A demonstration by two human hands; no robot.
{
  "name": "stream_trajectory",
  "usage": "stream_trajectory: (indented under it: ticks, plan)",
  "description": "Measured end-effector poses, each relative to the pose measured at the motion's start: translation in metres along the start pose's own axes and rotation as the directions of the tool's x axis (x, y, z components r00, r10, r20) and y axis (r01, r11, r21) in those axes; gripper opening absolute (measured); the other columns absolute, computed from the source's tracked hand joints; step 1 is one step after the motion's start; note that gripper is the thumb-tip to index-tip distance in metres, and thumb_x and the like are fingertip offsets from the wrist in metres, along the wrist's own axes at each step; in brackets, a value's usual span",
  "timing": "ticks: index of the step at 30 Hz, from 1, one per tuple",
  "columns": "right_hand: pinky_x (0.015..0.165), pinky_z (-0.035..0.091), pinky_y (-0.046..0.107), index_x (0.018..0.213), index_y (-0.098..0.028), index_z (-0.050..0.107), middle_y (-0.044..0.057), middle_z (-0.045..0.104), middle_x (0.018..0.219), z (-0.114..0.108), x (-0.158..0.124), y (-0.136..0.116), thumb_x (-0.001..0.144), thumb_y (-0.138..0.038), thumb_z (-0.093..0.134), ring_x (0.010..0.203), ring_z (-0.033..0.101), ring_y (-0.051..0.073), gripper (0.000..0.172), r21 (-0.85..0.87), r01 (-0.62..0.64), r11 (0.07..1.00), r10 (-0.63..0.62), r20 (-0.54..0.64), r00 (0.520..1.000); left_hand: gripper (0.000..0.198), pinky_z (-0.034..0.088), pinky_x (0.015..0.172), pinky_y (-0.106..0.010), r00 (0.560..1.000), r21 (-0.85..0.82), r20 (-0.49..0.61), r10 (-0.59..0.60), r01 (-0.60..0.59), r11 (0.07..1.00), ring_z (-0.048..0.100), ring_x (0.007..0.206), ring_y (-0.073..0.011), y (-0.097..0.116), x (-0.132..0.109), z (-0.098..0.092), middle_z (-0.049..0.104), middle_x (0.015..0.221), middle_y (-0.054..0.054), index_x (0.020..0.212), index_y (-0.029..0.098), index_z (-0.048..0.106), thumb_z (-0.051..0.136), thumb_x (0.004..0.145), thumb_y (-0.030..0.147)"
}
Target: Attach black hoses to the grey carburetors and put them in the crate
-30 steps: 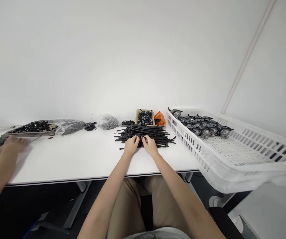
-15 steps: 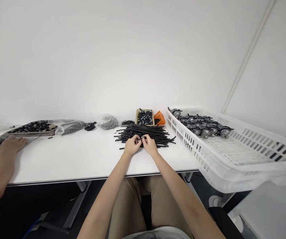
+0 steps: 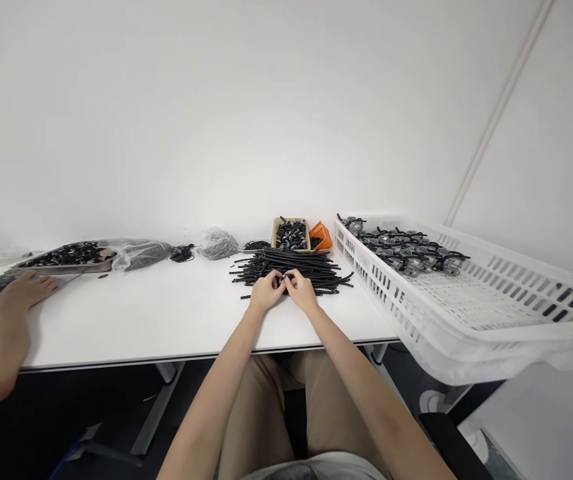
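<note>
My left hand [image 3: 265, 292] and my right hand [image 3: 300, 291] meet over the near edge of a pile of black tubes [image 3: 296, 267]. The fingers of both are closed in a pinch around one small dark part with a light, shiny spot [image 3: 281, 280]. Most of that part is hidden by my fingertips, so its kind does not show. Just behind the pile stands a beige bin [image 3: 308, 235] full of small black and grey parts. An orange basket [image 3: 321, 235] leans beside it with black pieces inside.
At right a large white crate [image 3: 446, 333] holds several clear units with black tubes [image 3: 416, 253]. Leftward along the wall lie clear bags [image 3: 216, 243] and a tray of black parts [image 3: 74, 257]. A co-worker's hand [image 3: 29, 290] rests on the white table [image 3: 141, 320] at far left.
My hands stay together over the tubes, with only slight finger movement around the small part. The co-worker's hand at left has shifted slightly.
</note>
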State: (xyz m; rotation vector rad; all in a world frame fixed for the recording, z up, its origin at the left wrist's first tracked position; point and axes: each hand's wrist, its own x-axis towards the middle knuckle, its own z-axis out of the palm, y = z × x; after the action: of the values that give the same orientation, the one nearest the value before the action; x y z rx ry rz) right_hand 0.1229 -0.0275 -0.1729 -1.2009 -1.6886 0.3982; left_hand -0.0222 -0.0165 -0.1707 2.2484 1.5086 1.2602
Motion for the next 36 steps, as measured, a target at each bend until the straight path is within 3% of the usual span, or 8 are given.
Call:
stream_trajectory:
  ticks: [36]
  plan:
    - [0.056, 0.033, 0.022, 0.098, -0.023, 0.064, -0.006, 0.051, 0.053, 0.0024, 0.0000, 0.0025, 0.087, -0.033, 0.049, 0.051, 0.047, 0.014, 0.021, 0.017, 0.012, 1.000, -0.011, -0.012, 1.000, 0.028, 0.032, 0.056, -0.024, 1.000, 0.014, 0.019, -0.002, 0.002, 1.000, 0.055, 0.054, -0.0143, -0.0033, 0.0001, 0.0019, 0.059, 0.058, 0.003, 0.093, 0.021, 0.065, 0.053, 0.086, 0.045]
